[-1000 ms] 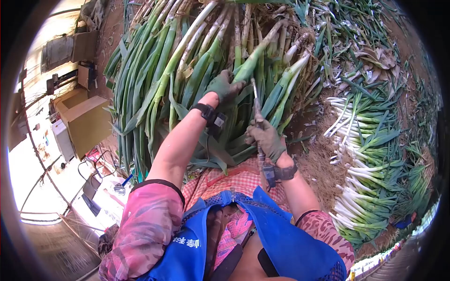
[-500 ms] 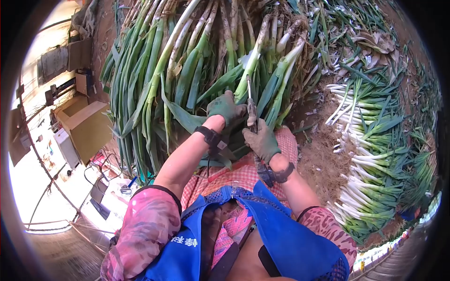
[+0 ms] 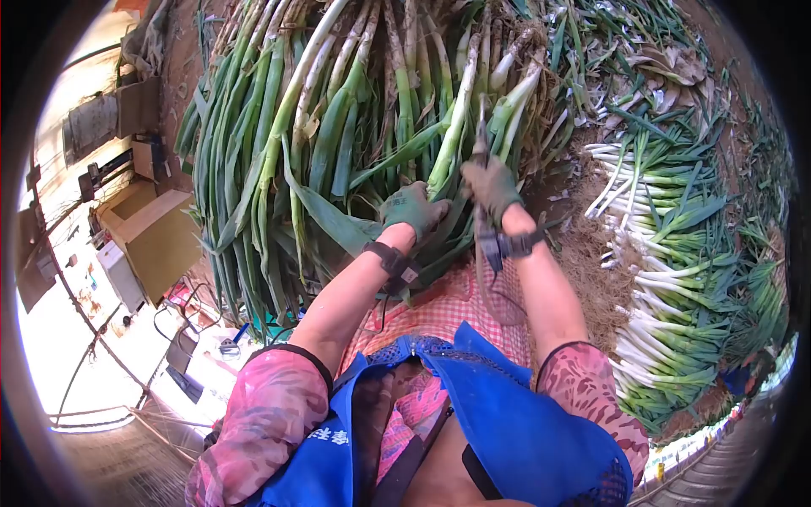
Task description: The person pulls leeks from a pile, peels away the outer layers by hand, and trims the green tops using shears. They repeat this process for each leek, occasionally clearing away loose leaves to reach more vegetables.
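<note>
A large heap of leeks (image 3: 338,127), with brownish root ends at the top and green leaves toward the body, lies in front of me. My left hand (image 3: 411,209), in a green glove, is closed around the leafy part of a leek (image 3: 456,127) on the heap. Just right of it, my gloved right hand (image 3: 491,184) grips a slim metal tool (image 3: 481,139) with a hose running down from it. The tool's tip points up beside the leek's pale stem.
On the right, cleaned leeks (image 3: 646,279) lie in a long row with white ends toward me. Leaf scraps (image 3: 659,76) cover the ground at upper right. A cardboard box (image 3: 152,241) stands at left. A checked cloth (image 3: 439,300) covers my lap.
My right hand has moved up and to the right with the tool, away from my left hand. My left hand has shifted slightly right and down, still on the leek.
</note>
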{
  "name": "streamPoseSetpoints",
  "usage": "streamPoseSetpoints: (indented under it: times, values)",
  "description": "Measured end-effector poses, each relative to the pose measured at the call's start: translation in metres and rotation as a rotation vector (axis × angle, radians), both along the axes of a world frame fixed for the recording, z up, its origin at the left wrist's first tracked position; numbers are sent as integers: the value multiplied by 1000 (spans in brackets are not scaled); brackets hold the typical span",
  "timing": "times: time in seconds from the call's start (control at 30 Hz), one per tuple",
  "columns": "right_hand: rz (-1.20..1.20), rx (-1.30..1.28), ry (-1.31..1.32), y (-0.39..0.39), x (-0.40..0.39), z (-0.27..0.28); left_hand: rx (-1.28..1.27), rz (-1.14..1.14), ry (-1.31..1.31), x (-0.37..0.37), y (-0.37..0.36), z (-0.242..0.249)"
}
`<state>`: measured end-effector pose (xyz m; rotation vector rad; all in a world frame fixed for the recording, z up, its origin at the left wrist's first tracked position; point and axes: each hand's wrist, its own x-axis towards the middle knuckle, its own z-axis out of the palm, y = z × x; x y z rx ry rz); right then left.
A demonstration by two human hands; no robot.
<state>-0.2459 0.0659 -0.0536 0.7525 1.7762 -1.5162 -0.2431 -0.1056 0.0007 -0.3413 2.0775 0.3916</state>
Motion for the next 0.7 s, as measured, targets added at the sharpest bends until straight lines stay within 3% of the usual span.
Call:
streamPoseSetpoints:
  times: [0.1,0.2,0.3,0.37,0.4,0.5,0.57,0.7]
  values:
    - [125,-60,-45,-7,61,64,-17,-21,58,6,4,-12]
    - [290,174,52,-12,99,63,-1,-16,37,4,7,-5]
    - [83,-61,-75,-10,65,62,50,0,-8,6,3,-7]
    - [212,101,-18,-2,33,27,75,-18,-29,9,-3,-9]
    - [161,96,0,-1,5,32,88,-27,-40,10,-6,-8]
    - [100,-65,-38,10,-55,-45,54,-144,-55,20,-13,6]
    - [130,-28,-75,18,-90,-77,25,-183,-96,20,-17,24]
    - [259,-36,-23,27,-110,-89,6,-208,-143,23,-22,45]
